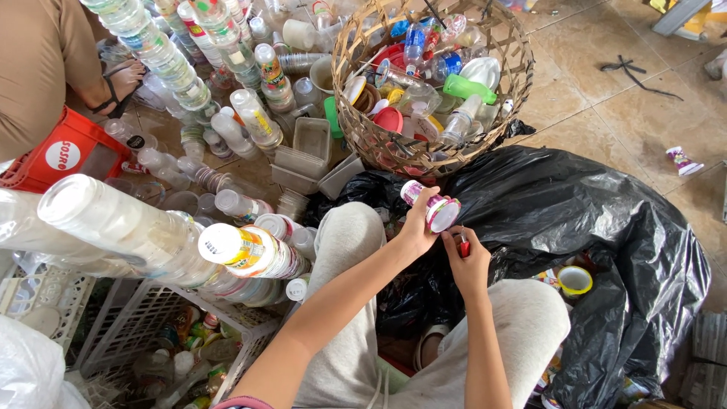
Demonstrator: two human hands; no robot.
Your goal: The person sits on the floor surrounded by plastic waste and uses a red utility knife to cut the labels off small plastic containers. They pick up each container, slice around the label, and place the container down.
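My left grip (419, 225) clasps a small pink-labelled plastic cup (432, 207); right grip (468, 261) pinches a red cutter (463, 247) at its five o'clock; woven basket (356, 121) twelve o'clock.

Head view, steeply down, close.

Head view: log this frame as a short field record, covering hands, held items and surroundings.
left hand: left hand holds a small plastic cup with a pink-patterned label, on its side
right hand: right hand grips a small red tool at the cup's rim
below hands: open black rubbish bag
ahead: woven basket full of mixed plastic containers
left side: long stacks of nested cups, white plastic crate
other person: sandalled foot, top left
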